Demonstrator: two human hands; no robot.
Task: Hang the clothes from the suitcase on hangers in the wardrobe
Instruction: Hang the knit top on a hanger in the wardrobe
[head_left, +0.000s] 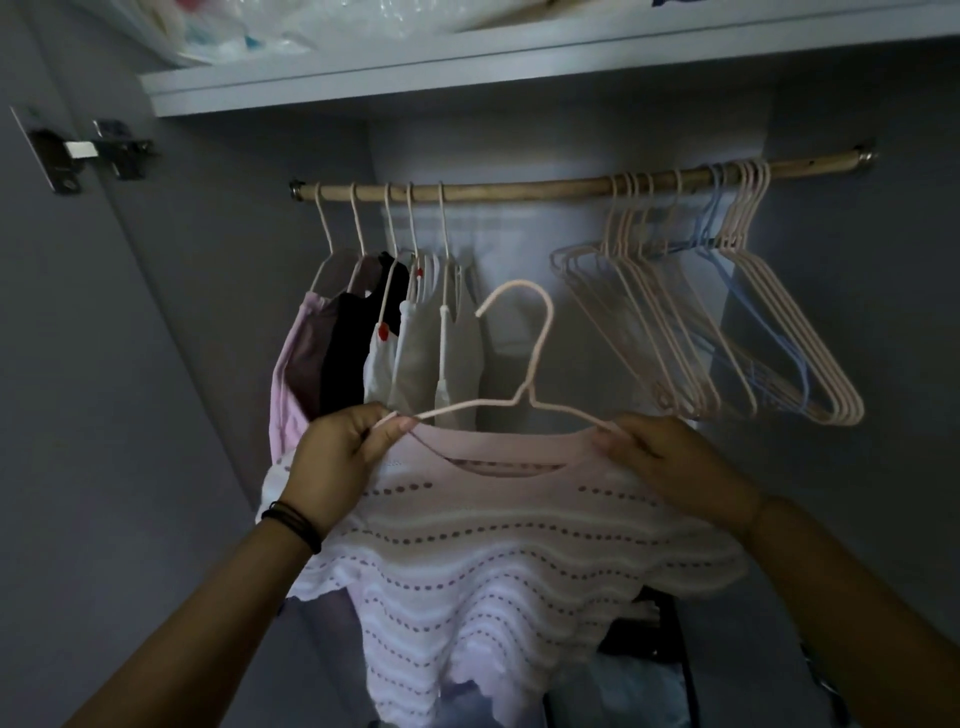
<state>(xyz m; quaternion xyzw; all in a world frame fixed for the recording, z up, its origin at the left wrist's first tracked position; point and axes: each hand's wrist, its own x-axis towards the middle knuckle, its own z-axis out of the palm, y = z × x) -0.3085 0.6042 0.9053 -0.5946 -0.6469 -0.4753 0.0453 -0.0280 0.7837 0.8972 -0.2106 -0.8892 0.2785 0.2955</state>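
Note:
A pale pink knit top (493, 561) with dotted wavy rows hangs in front of me on a pink wire hanger (524, 364). My left hand (337, 457) pinches the left shoulder of the top together with the hanger's arm. My right hand (675, 462) grips the right shoulder and the hanger's other end. The hanger's hook points up, below the wooden rail (545, 187) and apart from it. Several garments (374, 338) hang at the rail's left end.
Several bare pink and blue hangers (727, 322) crowd the rail's right end. A gap lies between them and the hung garments. A white shelf (467, 73) with plastic bags runs above. The wardrobe door with its hinge (88, 153) stands at the left. Dark items lie below.

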